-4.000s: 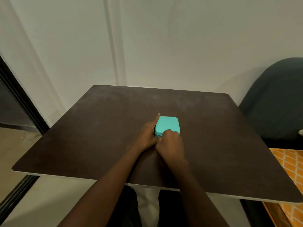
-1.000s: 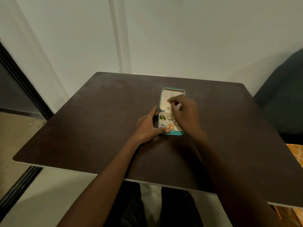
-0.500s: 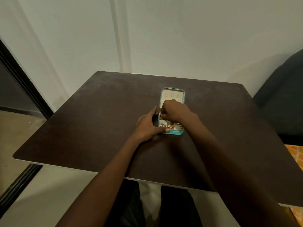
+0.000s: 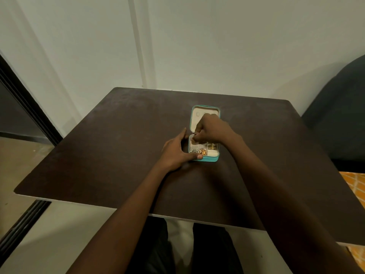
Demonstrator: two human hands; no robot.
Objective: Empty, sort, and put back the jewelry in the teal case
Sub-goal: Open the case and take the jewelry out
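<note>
Teal case (image 4: 207, 158), lying open slightly right of the frame's centre on a dark brown surface (image 4: 110, 147); its lid (image 4: 196, 115) is folded back toward the top of the frame, showing a cream lining, and its base faces the viewer. The base is divided into cream compartments holding jewelry (image 4: 202, 151): silver and gold pieces in the lower left compartment, gold pieces (image 4: 211, 146) in one further right. Right hand (image 4: 212, 128), reaching in from the lower right, is poised over the upper left part of the base; its grip is closed to a pinch, fingertips drawn together on a small item (image 4: 194, 138) too tiny to identify. Left hand (image 4: 175, 151) rests against the case's left side, fingers extended along the wall and thumb laid across the near left corner, bracing the base without curling round it. Beyond the surface, a pale panelled wall (image 4: 217, 46) fills the upper frame. A dark door frame (image 4: 25, 107) runs along the left edge, a dark upholstered seat (image 4: 339, 115) stands at the right edge, and an orange patterned fabric (image 4: 355, 184) shows at lower right.
</note>
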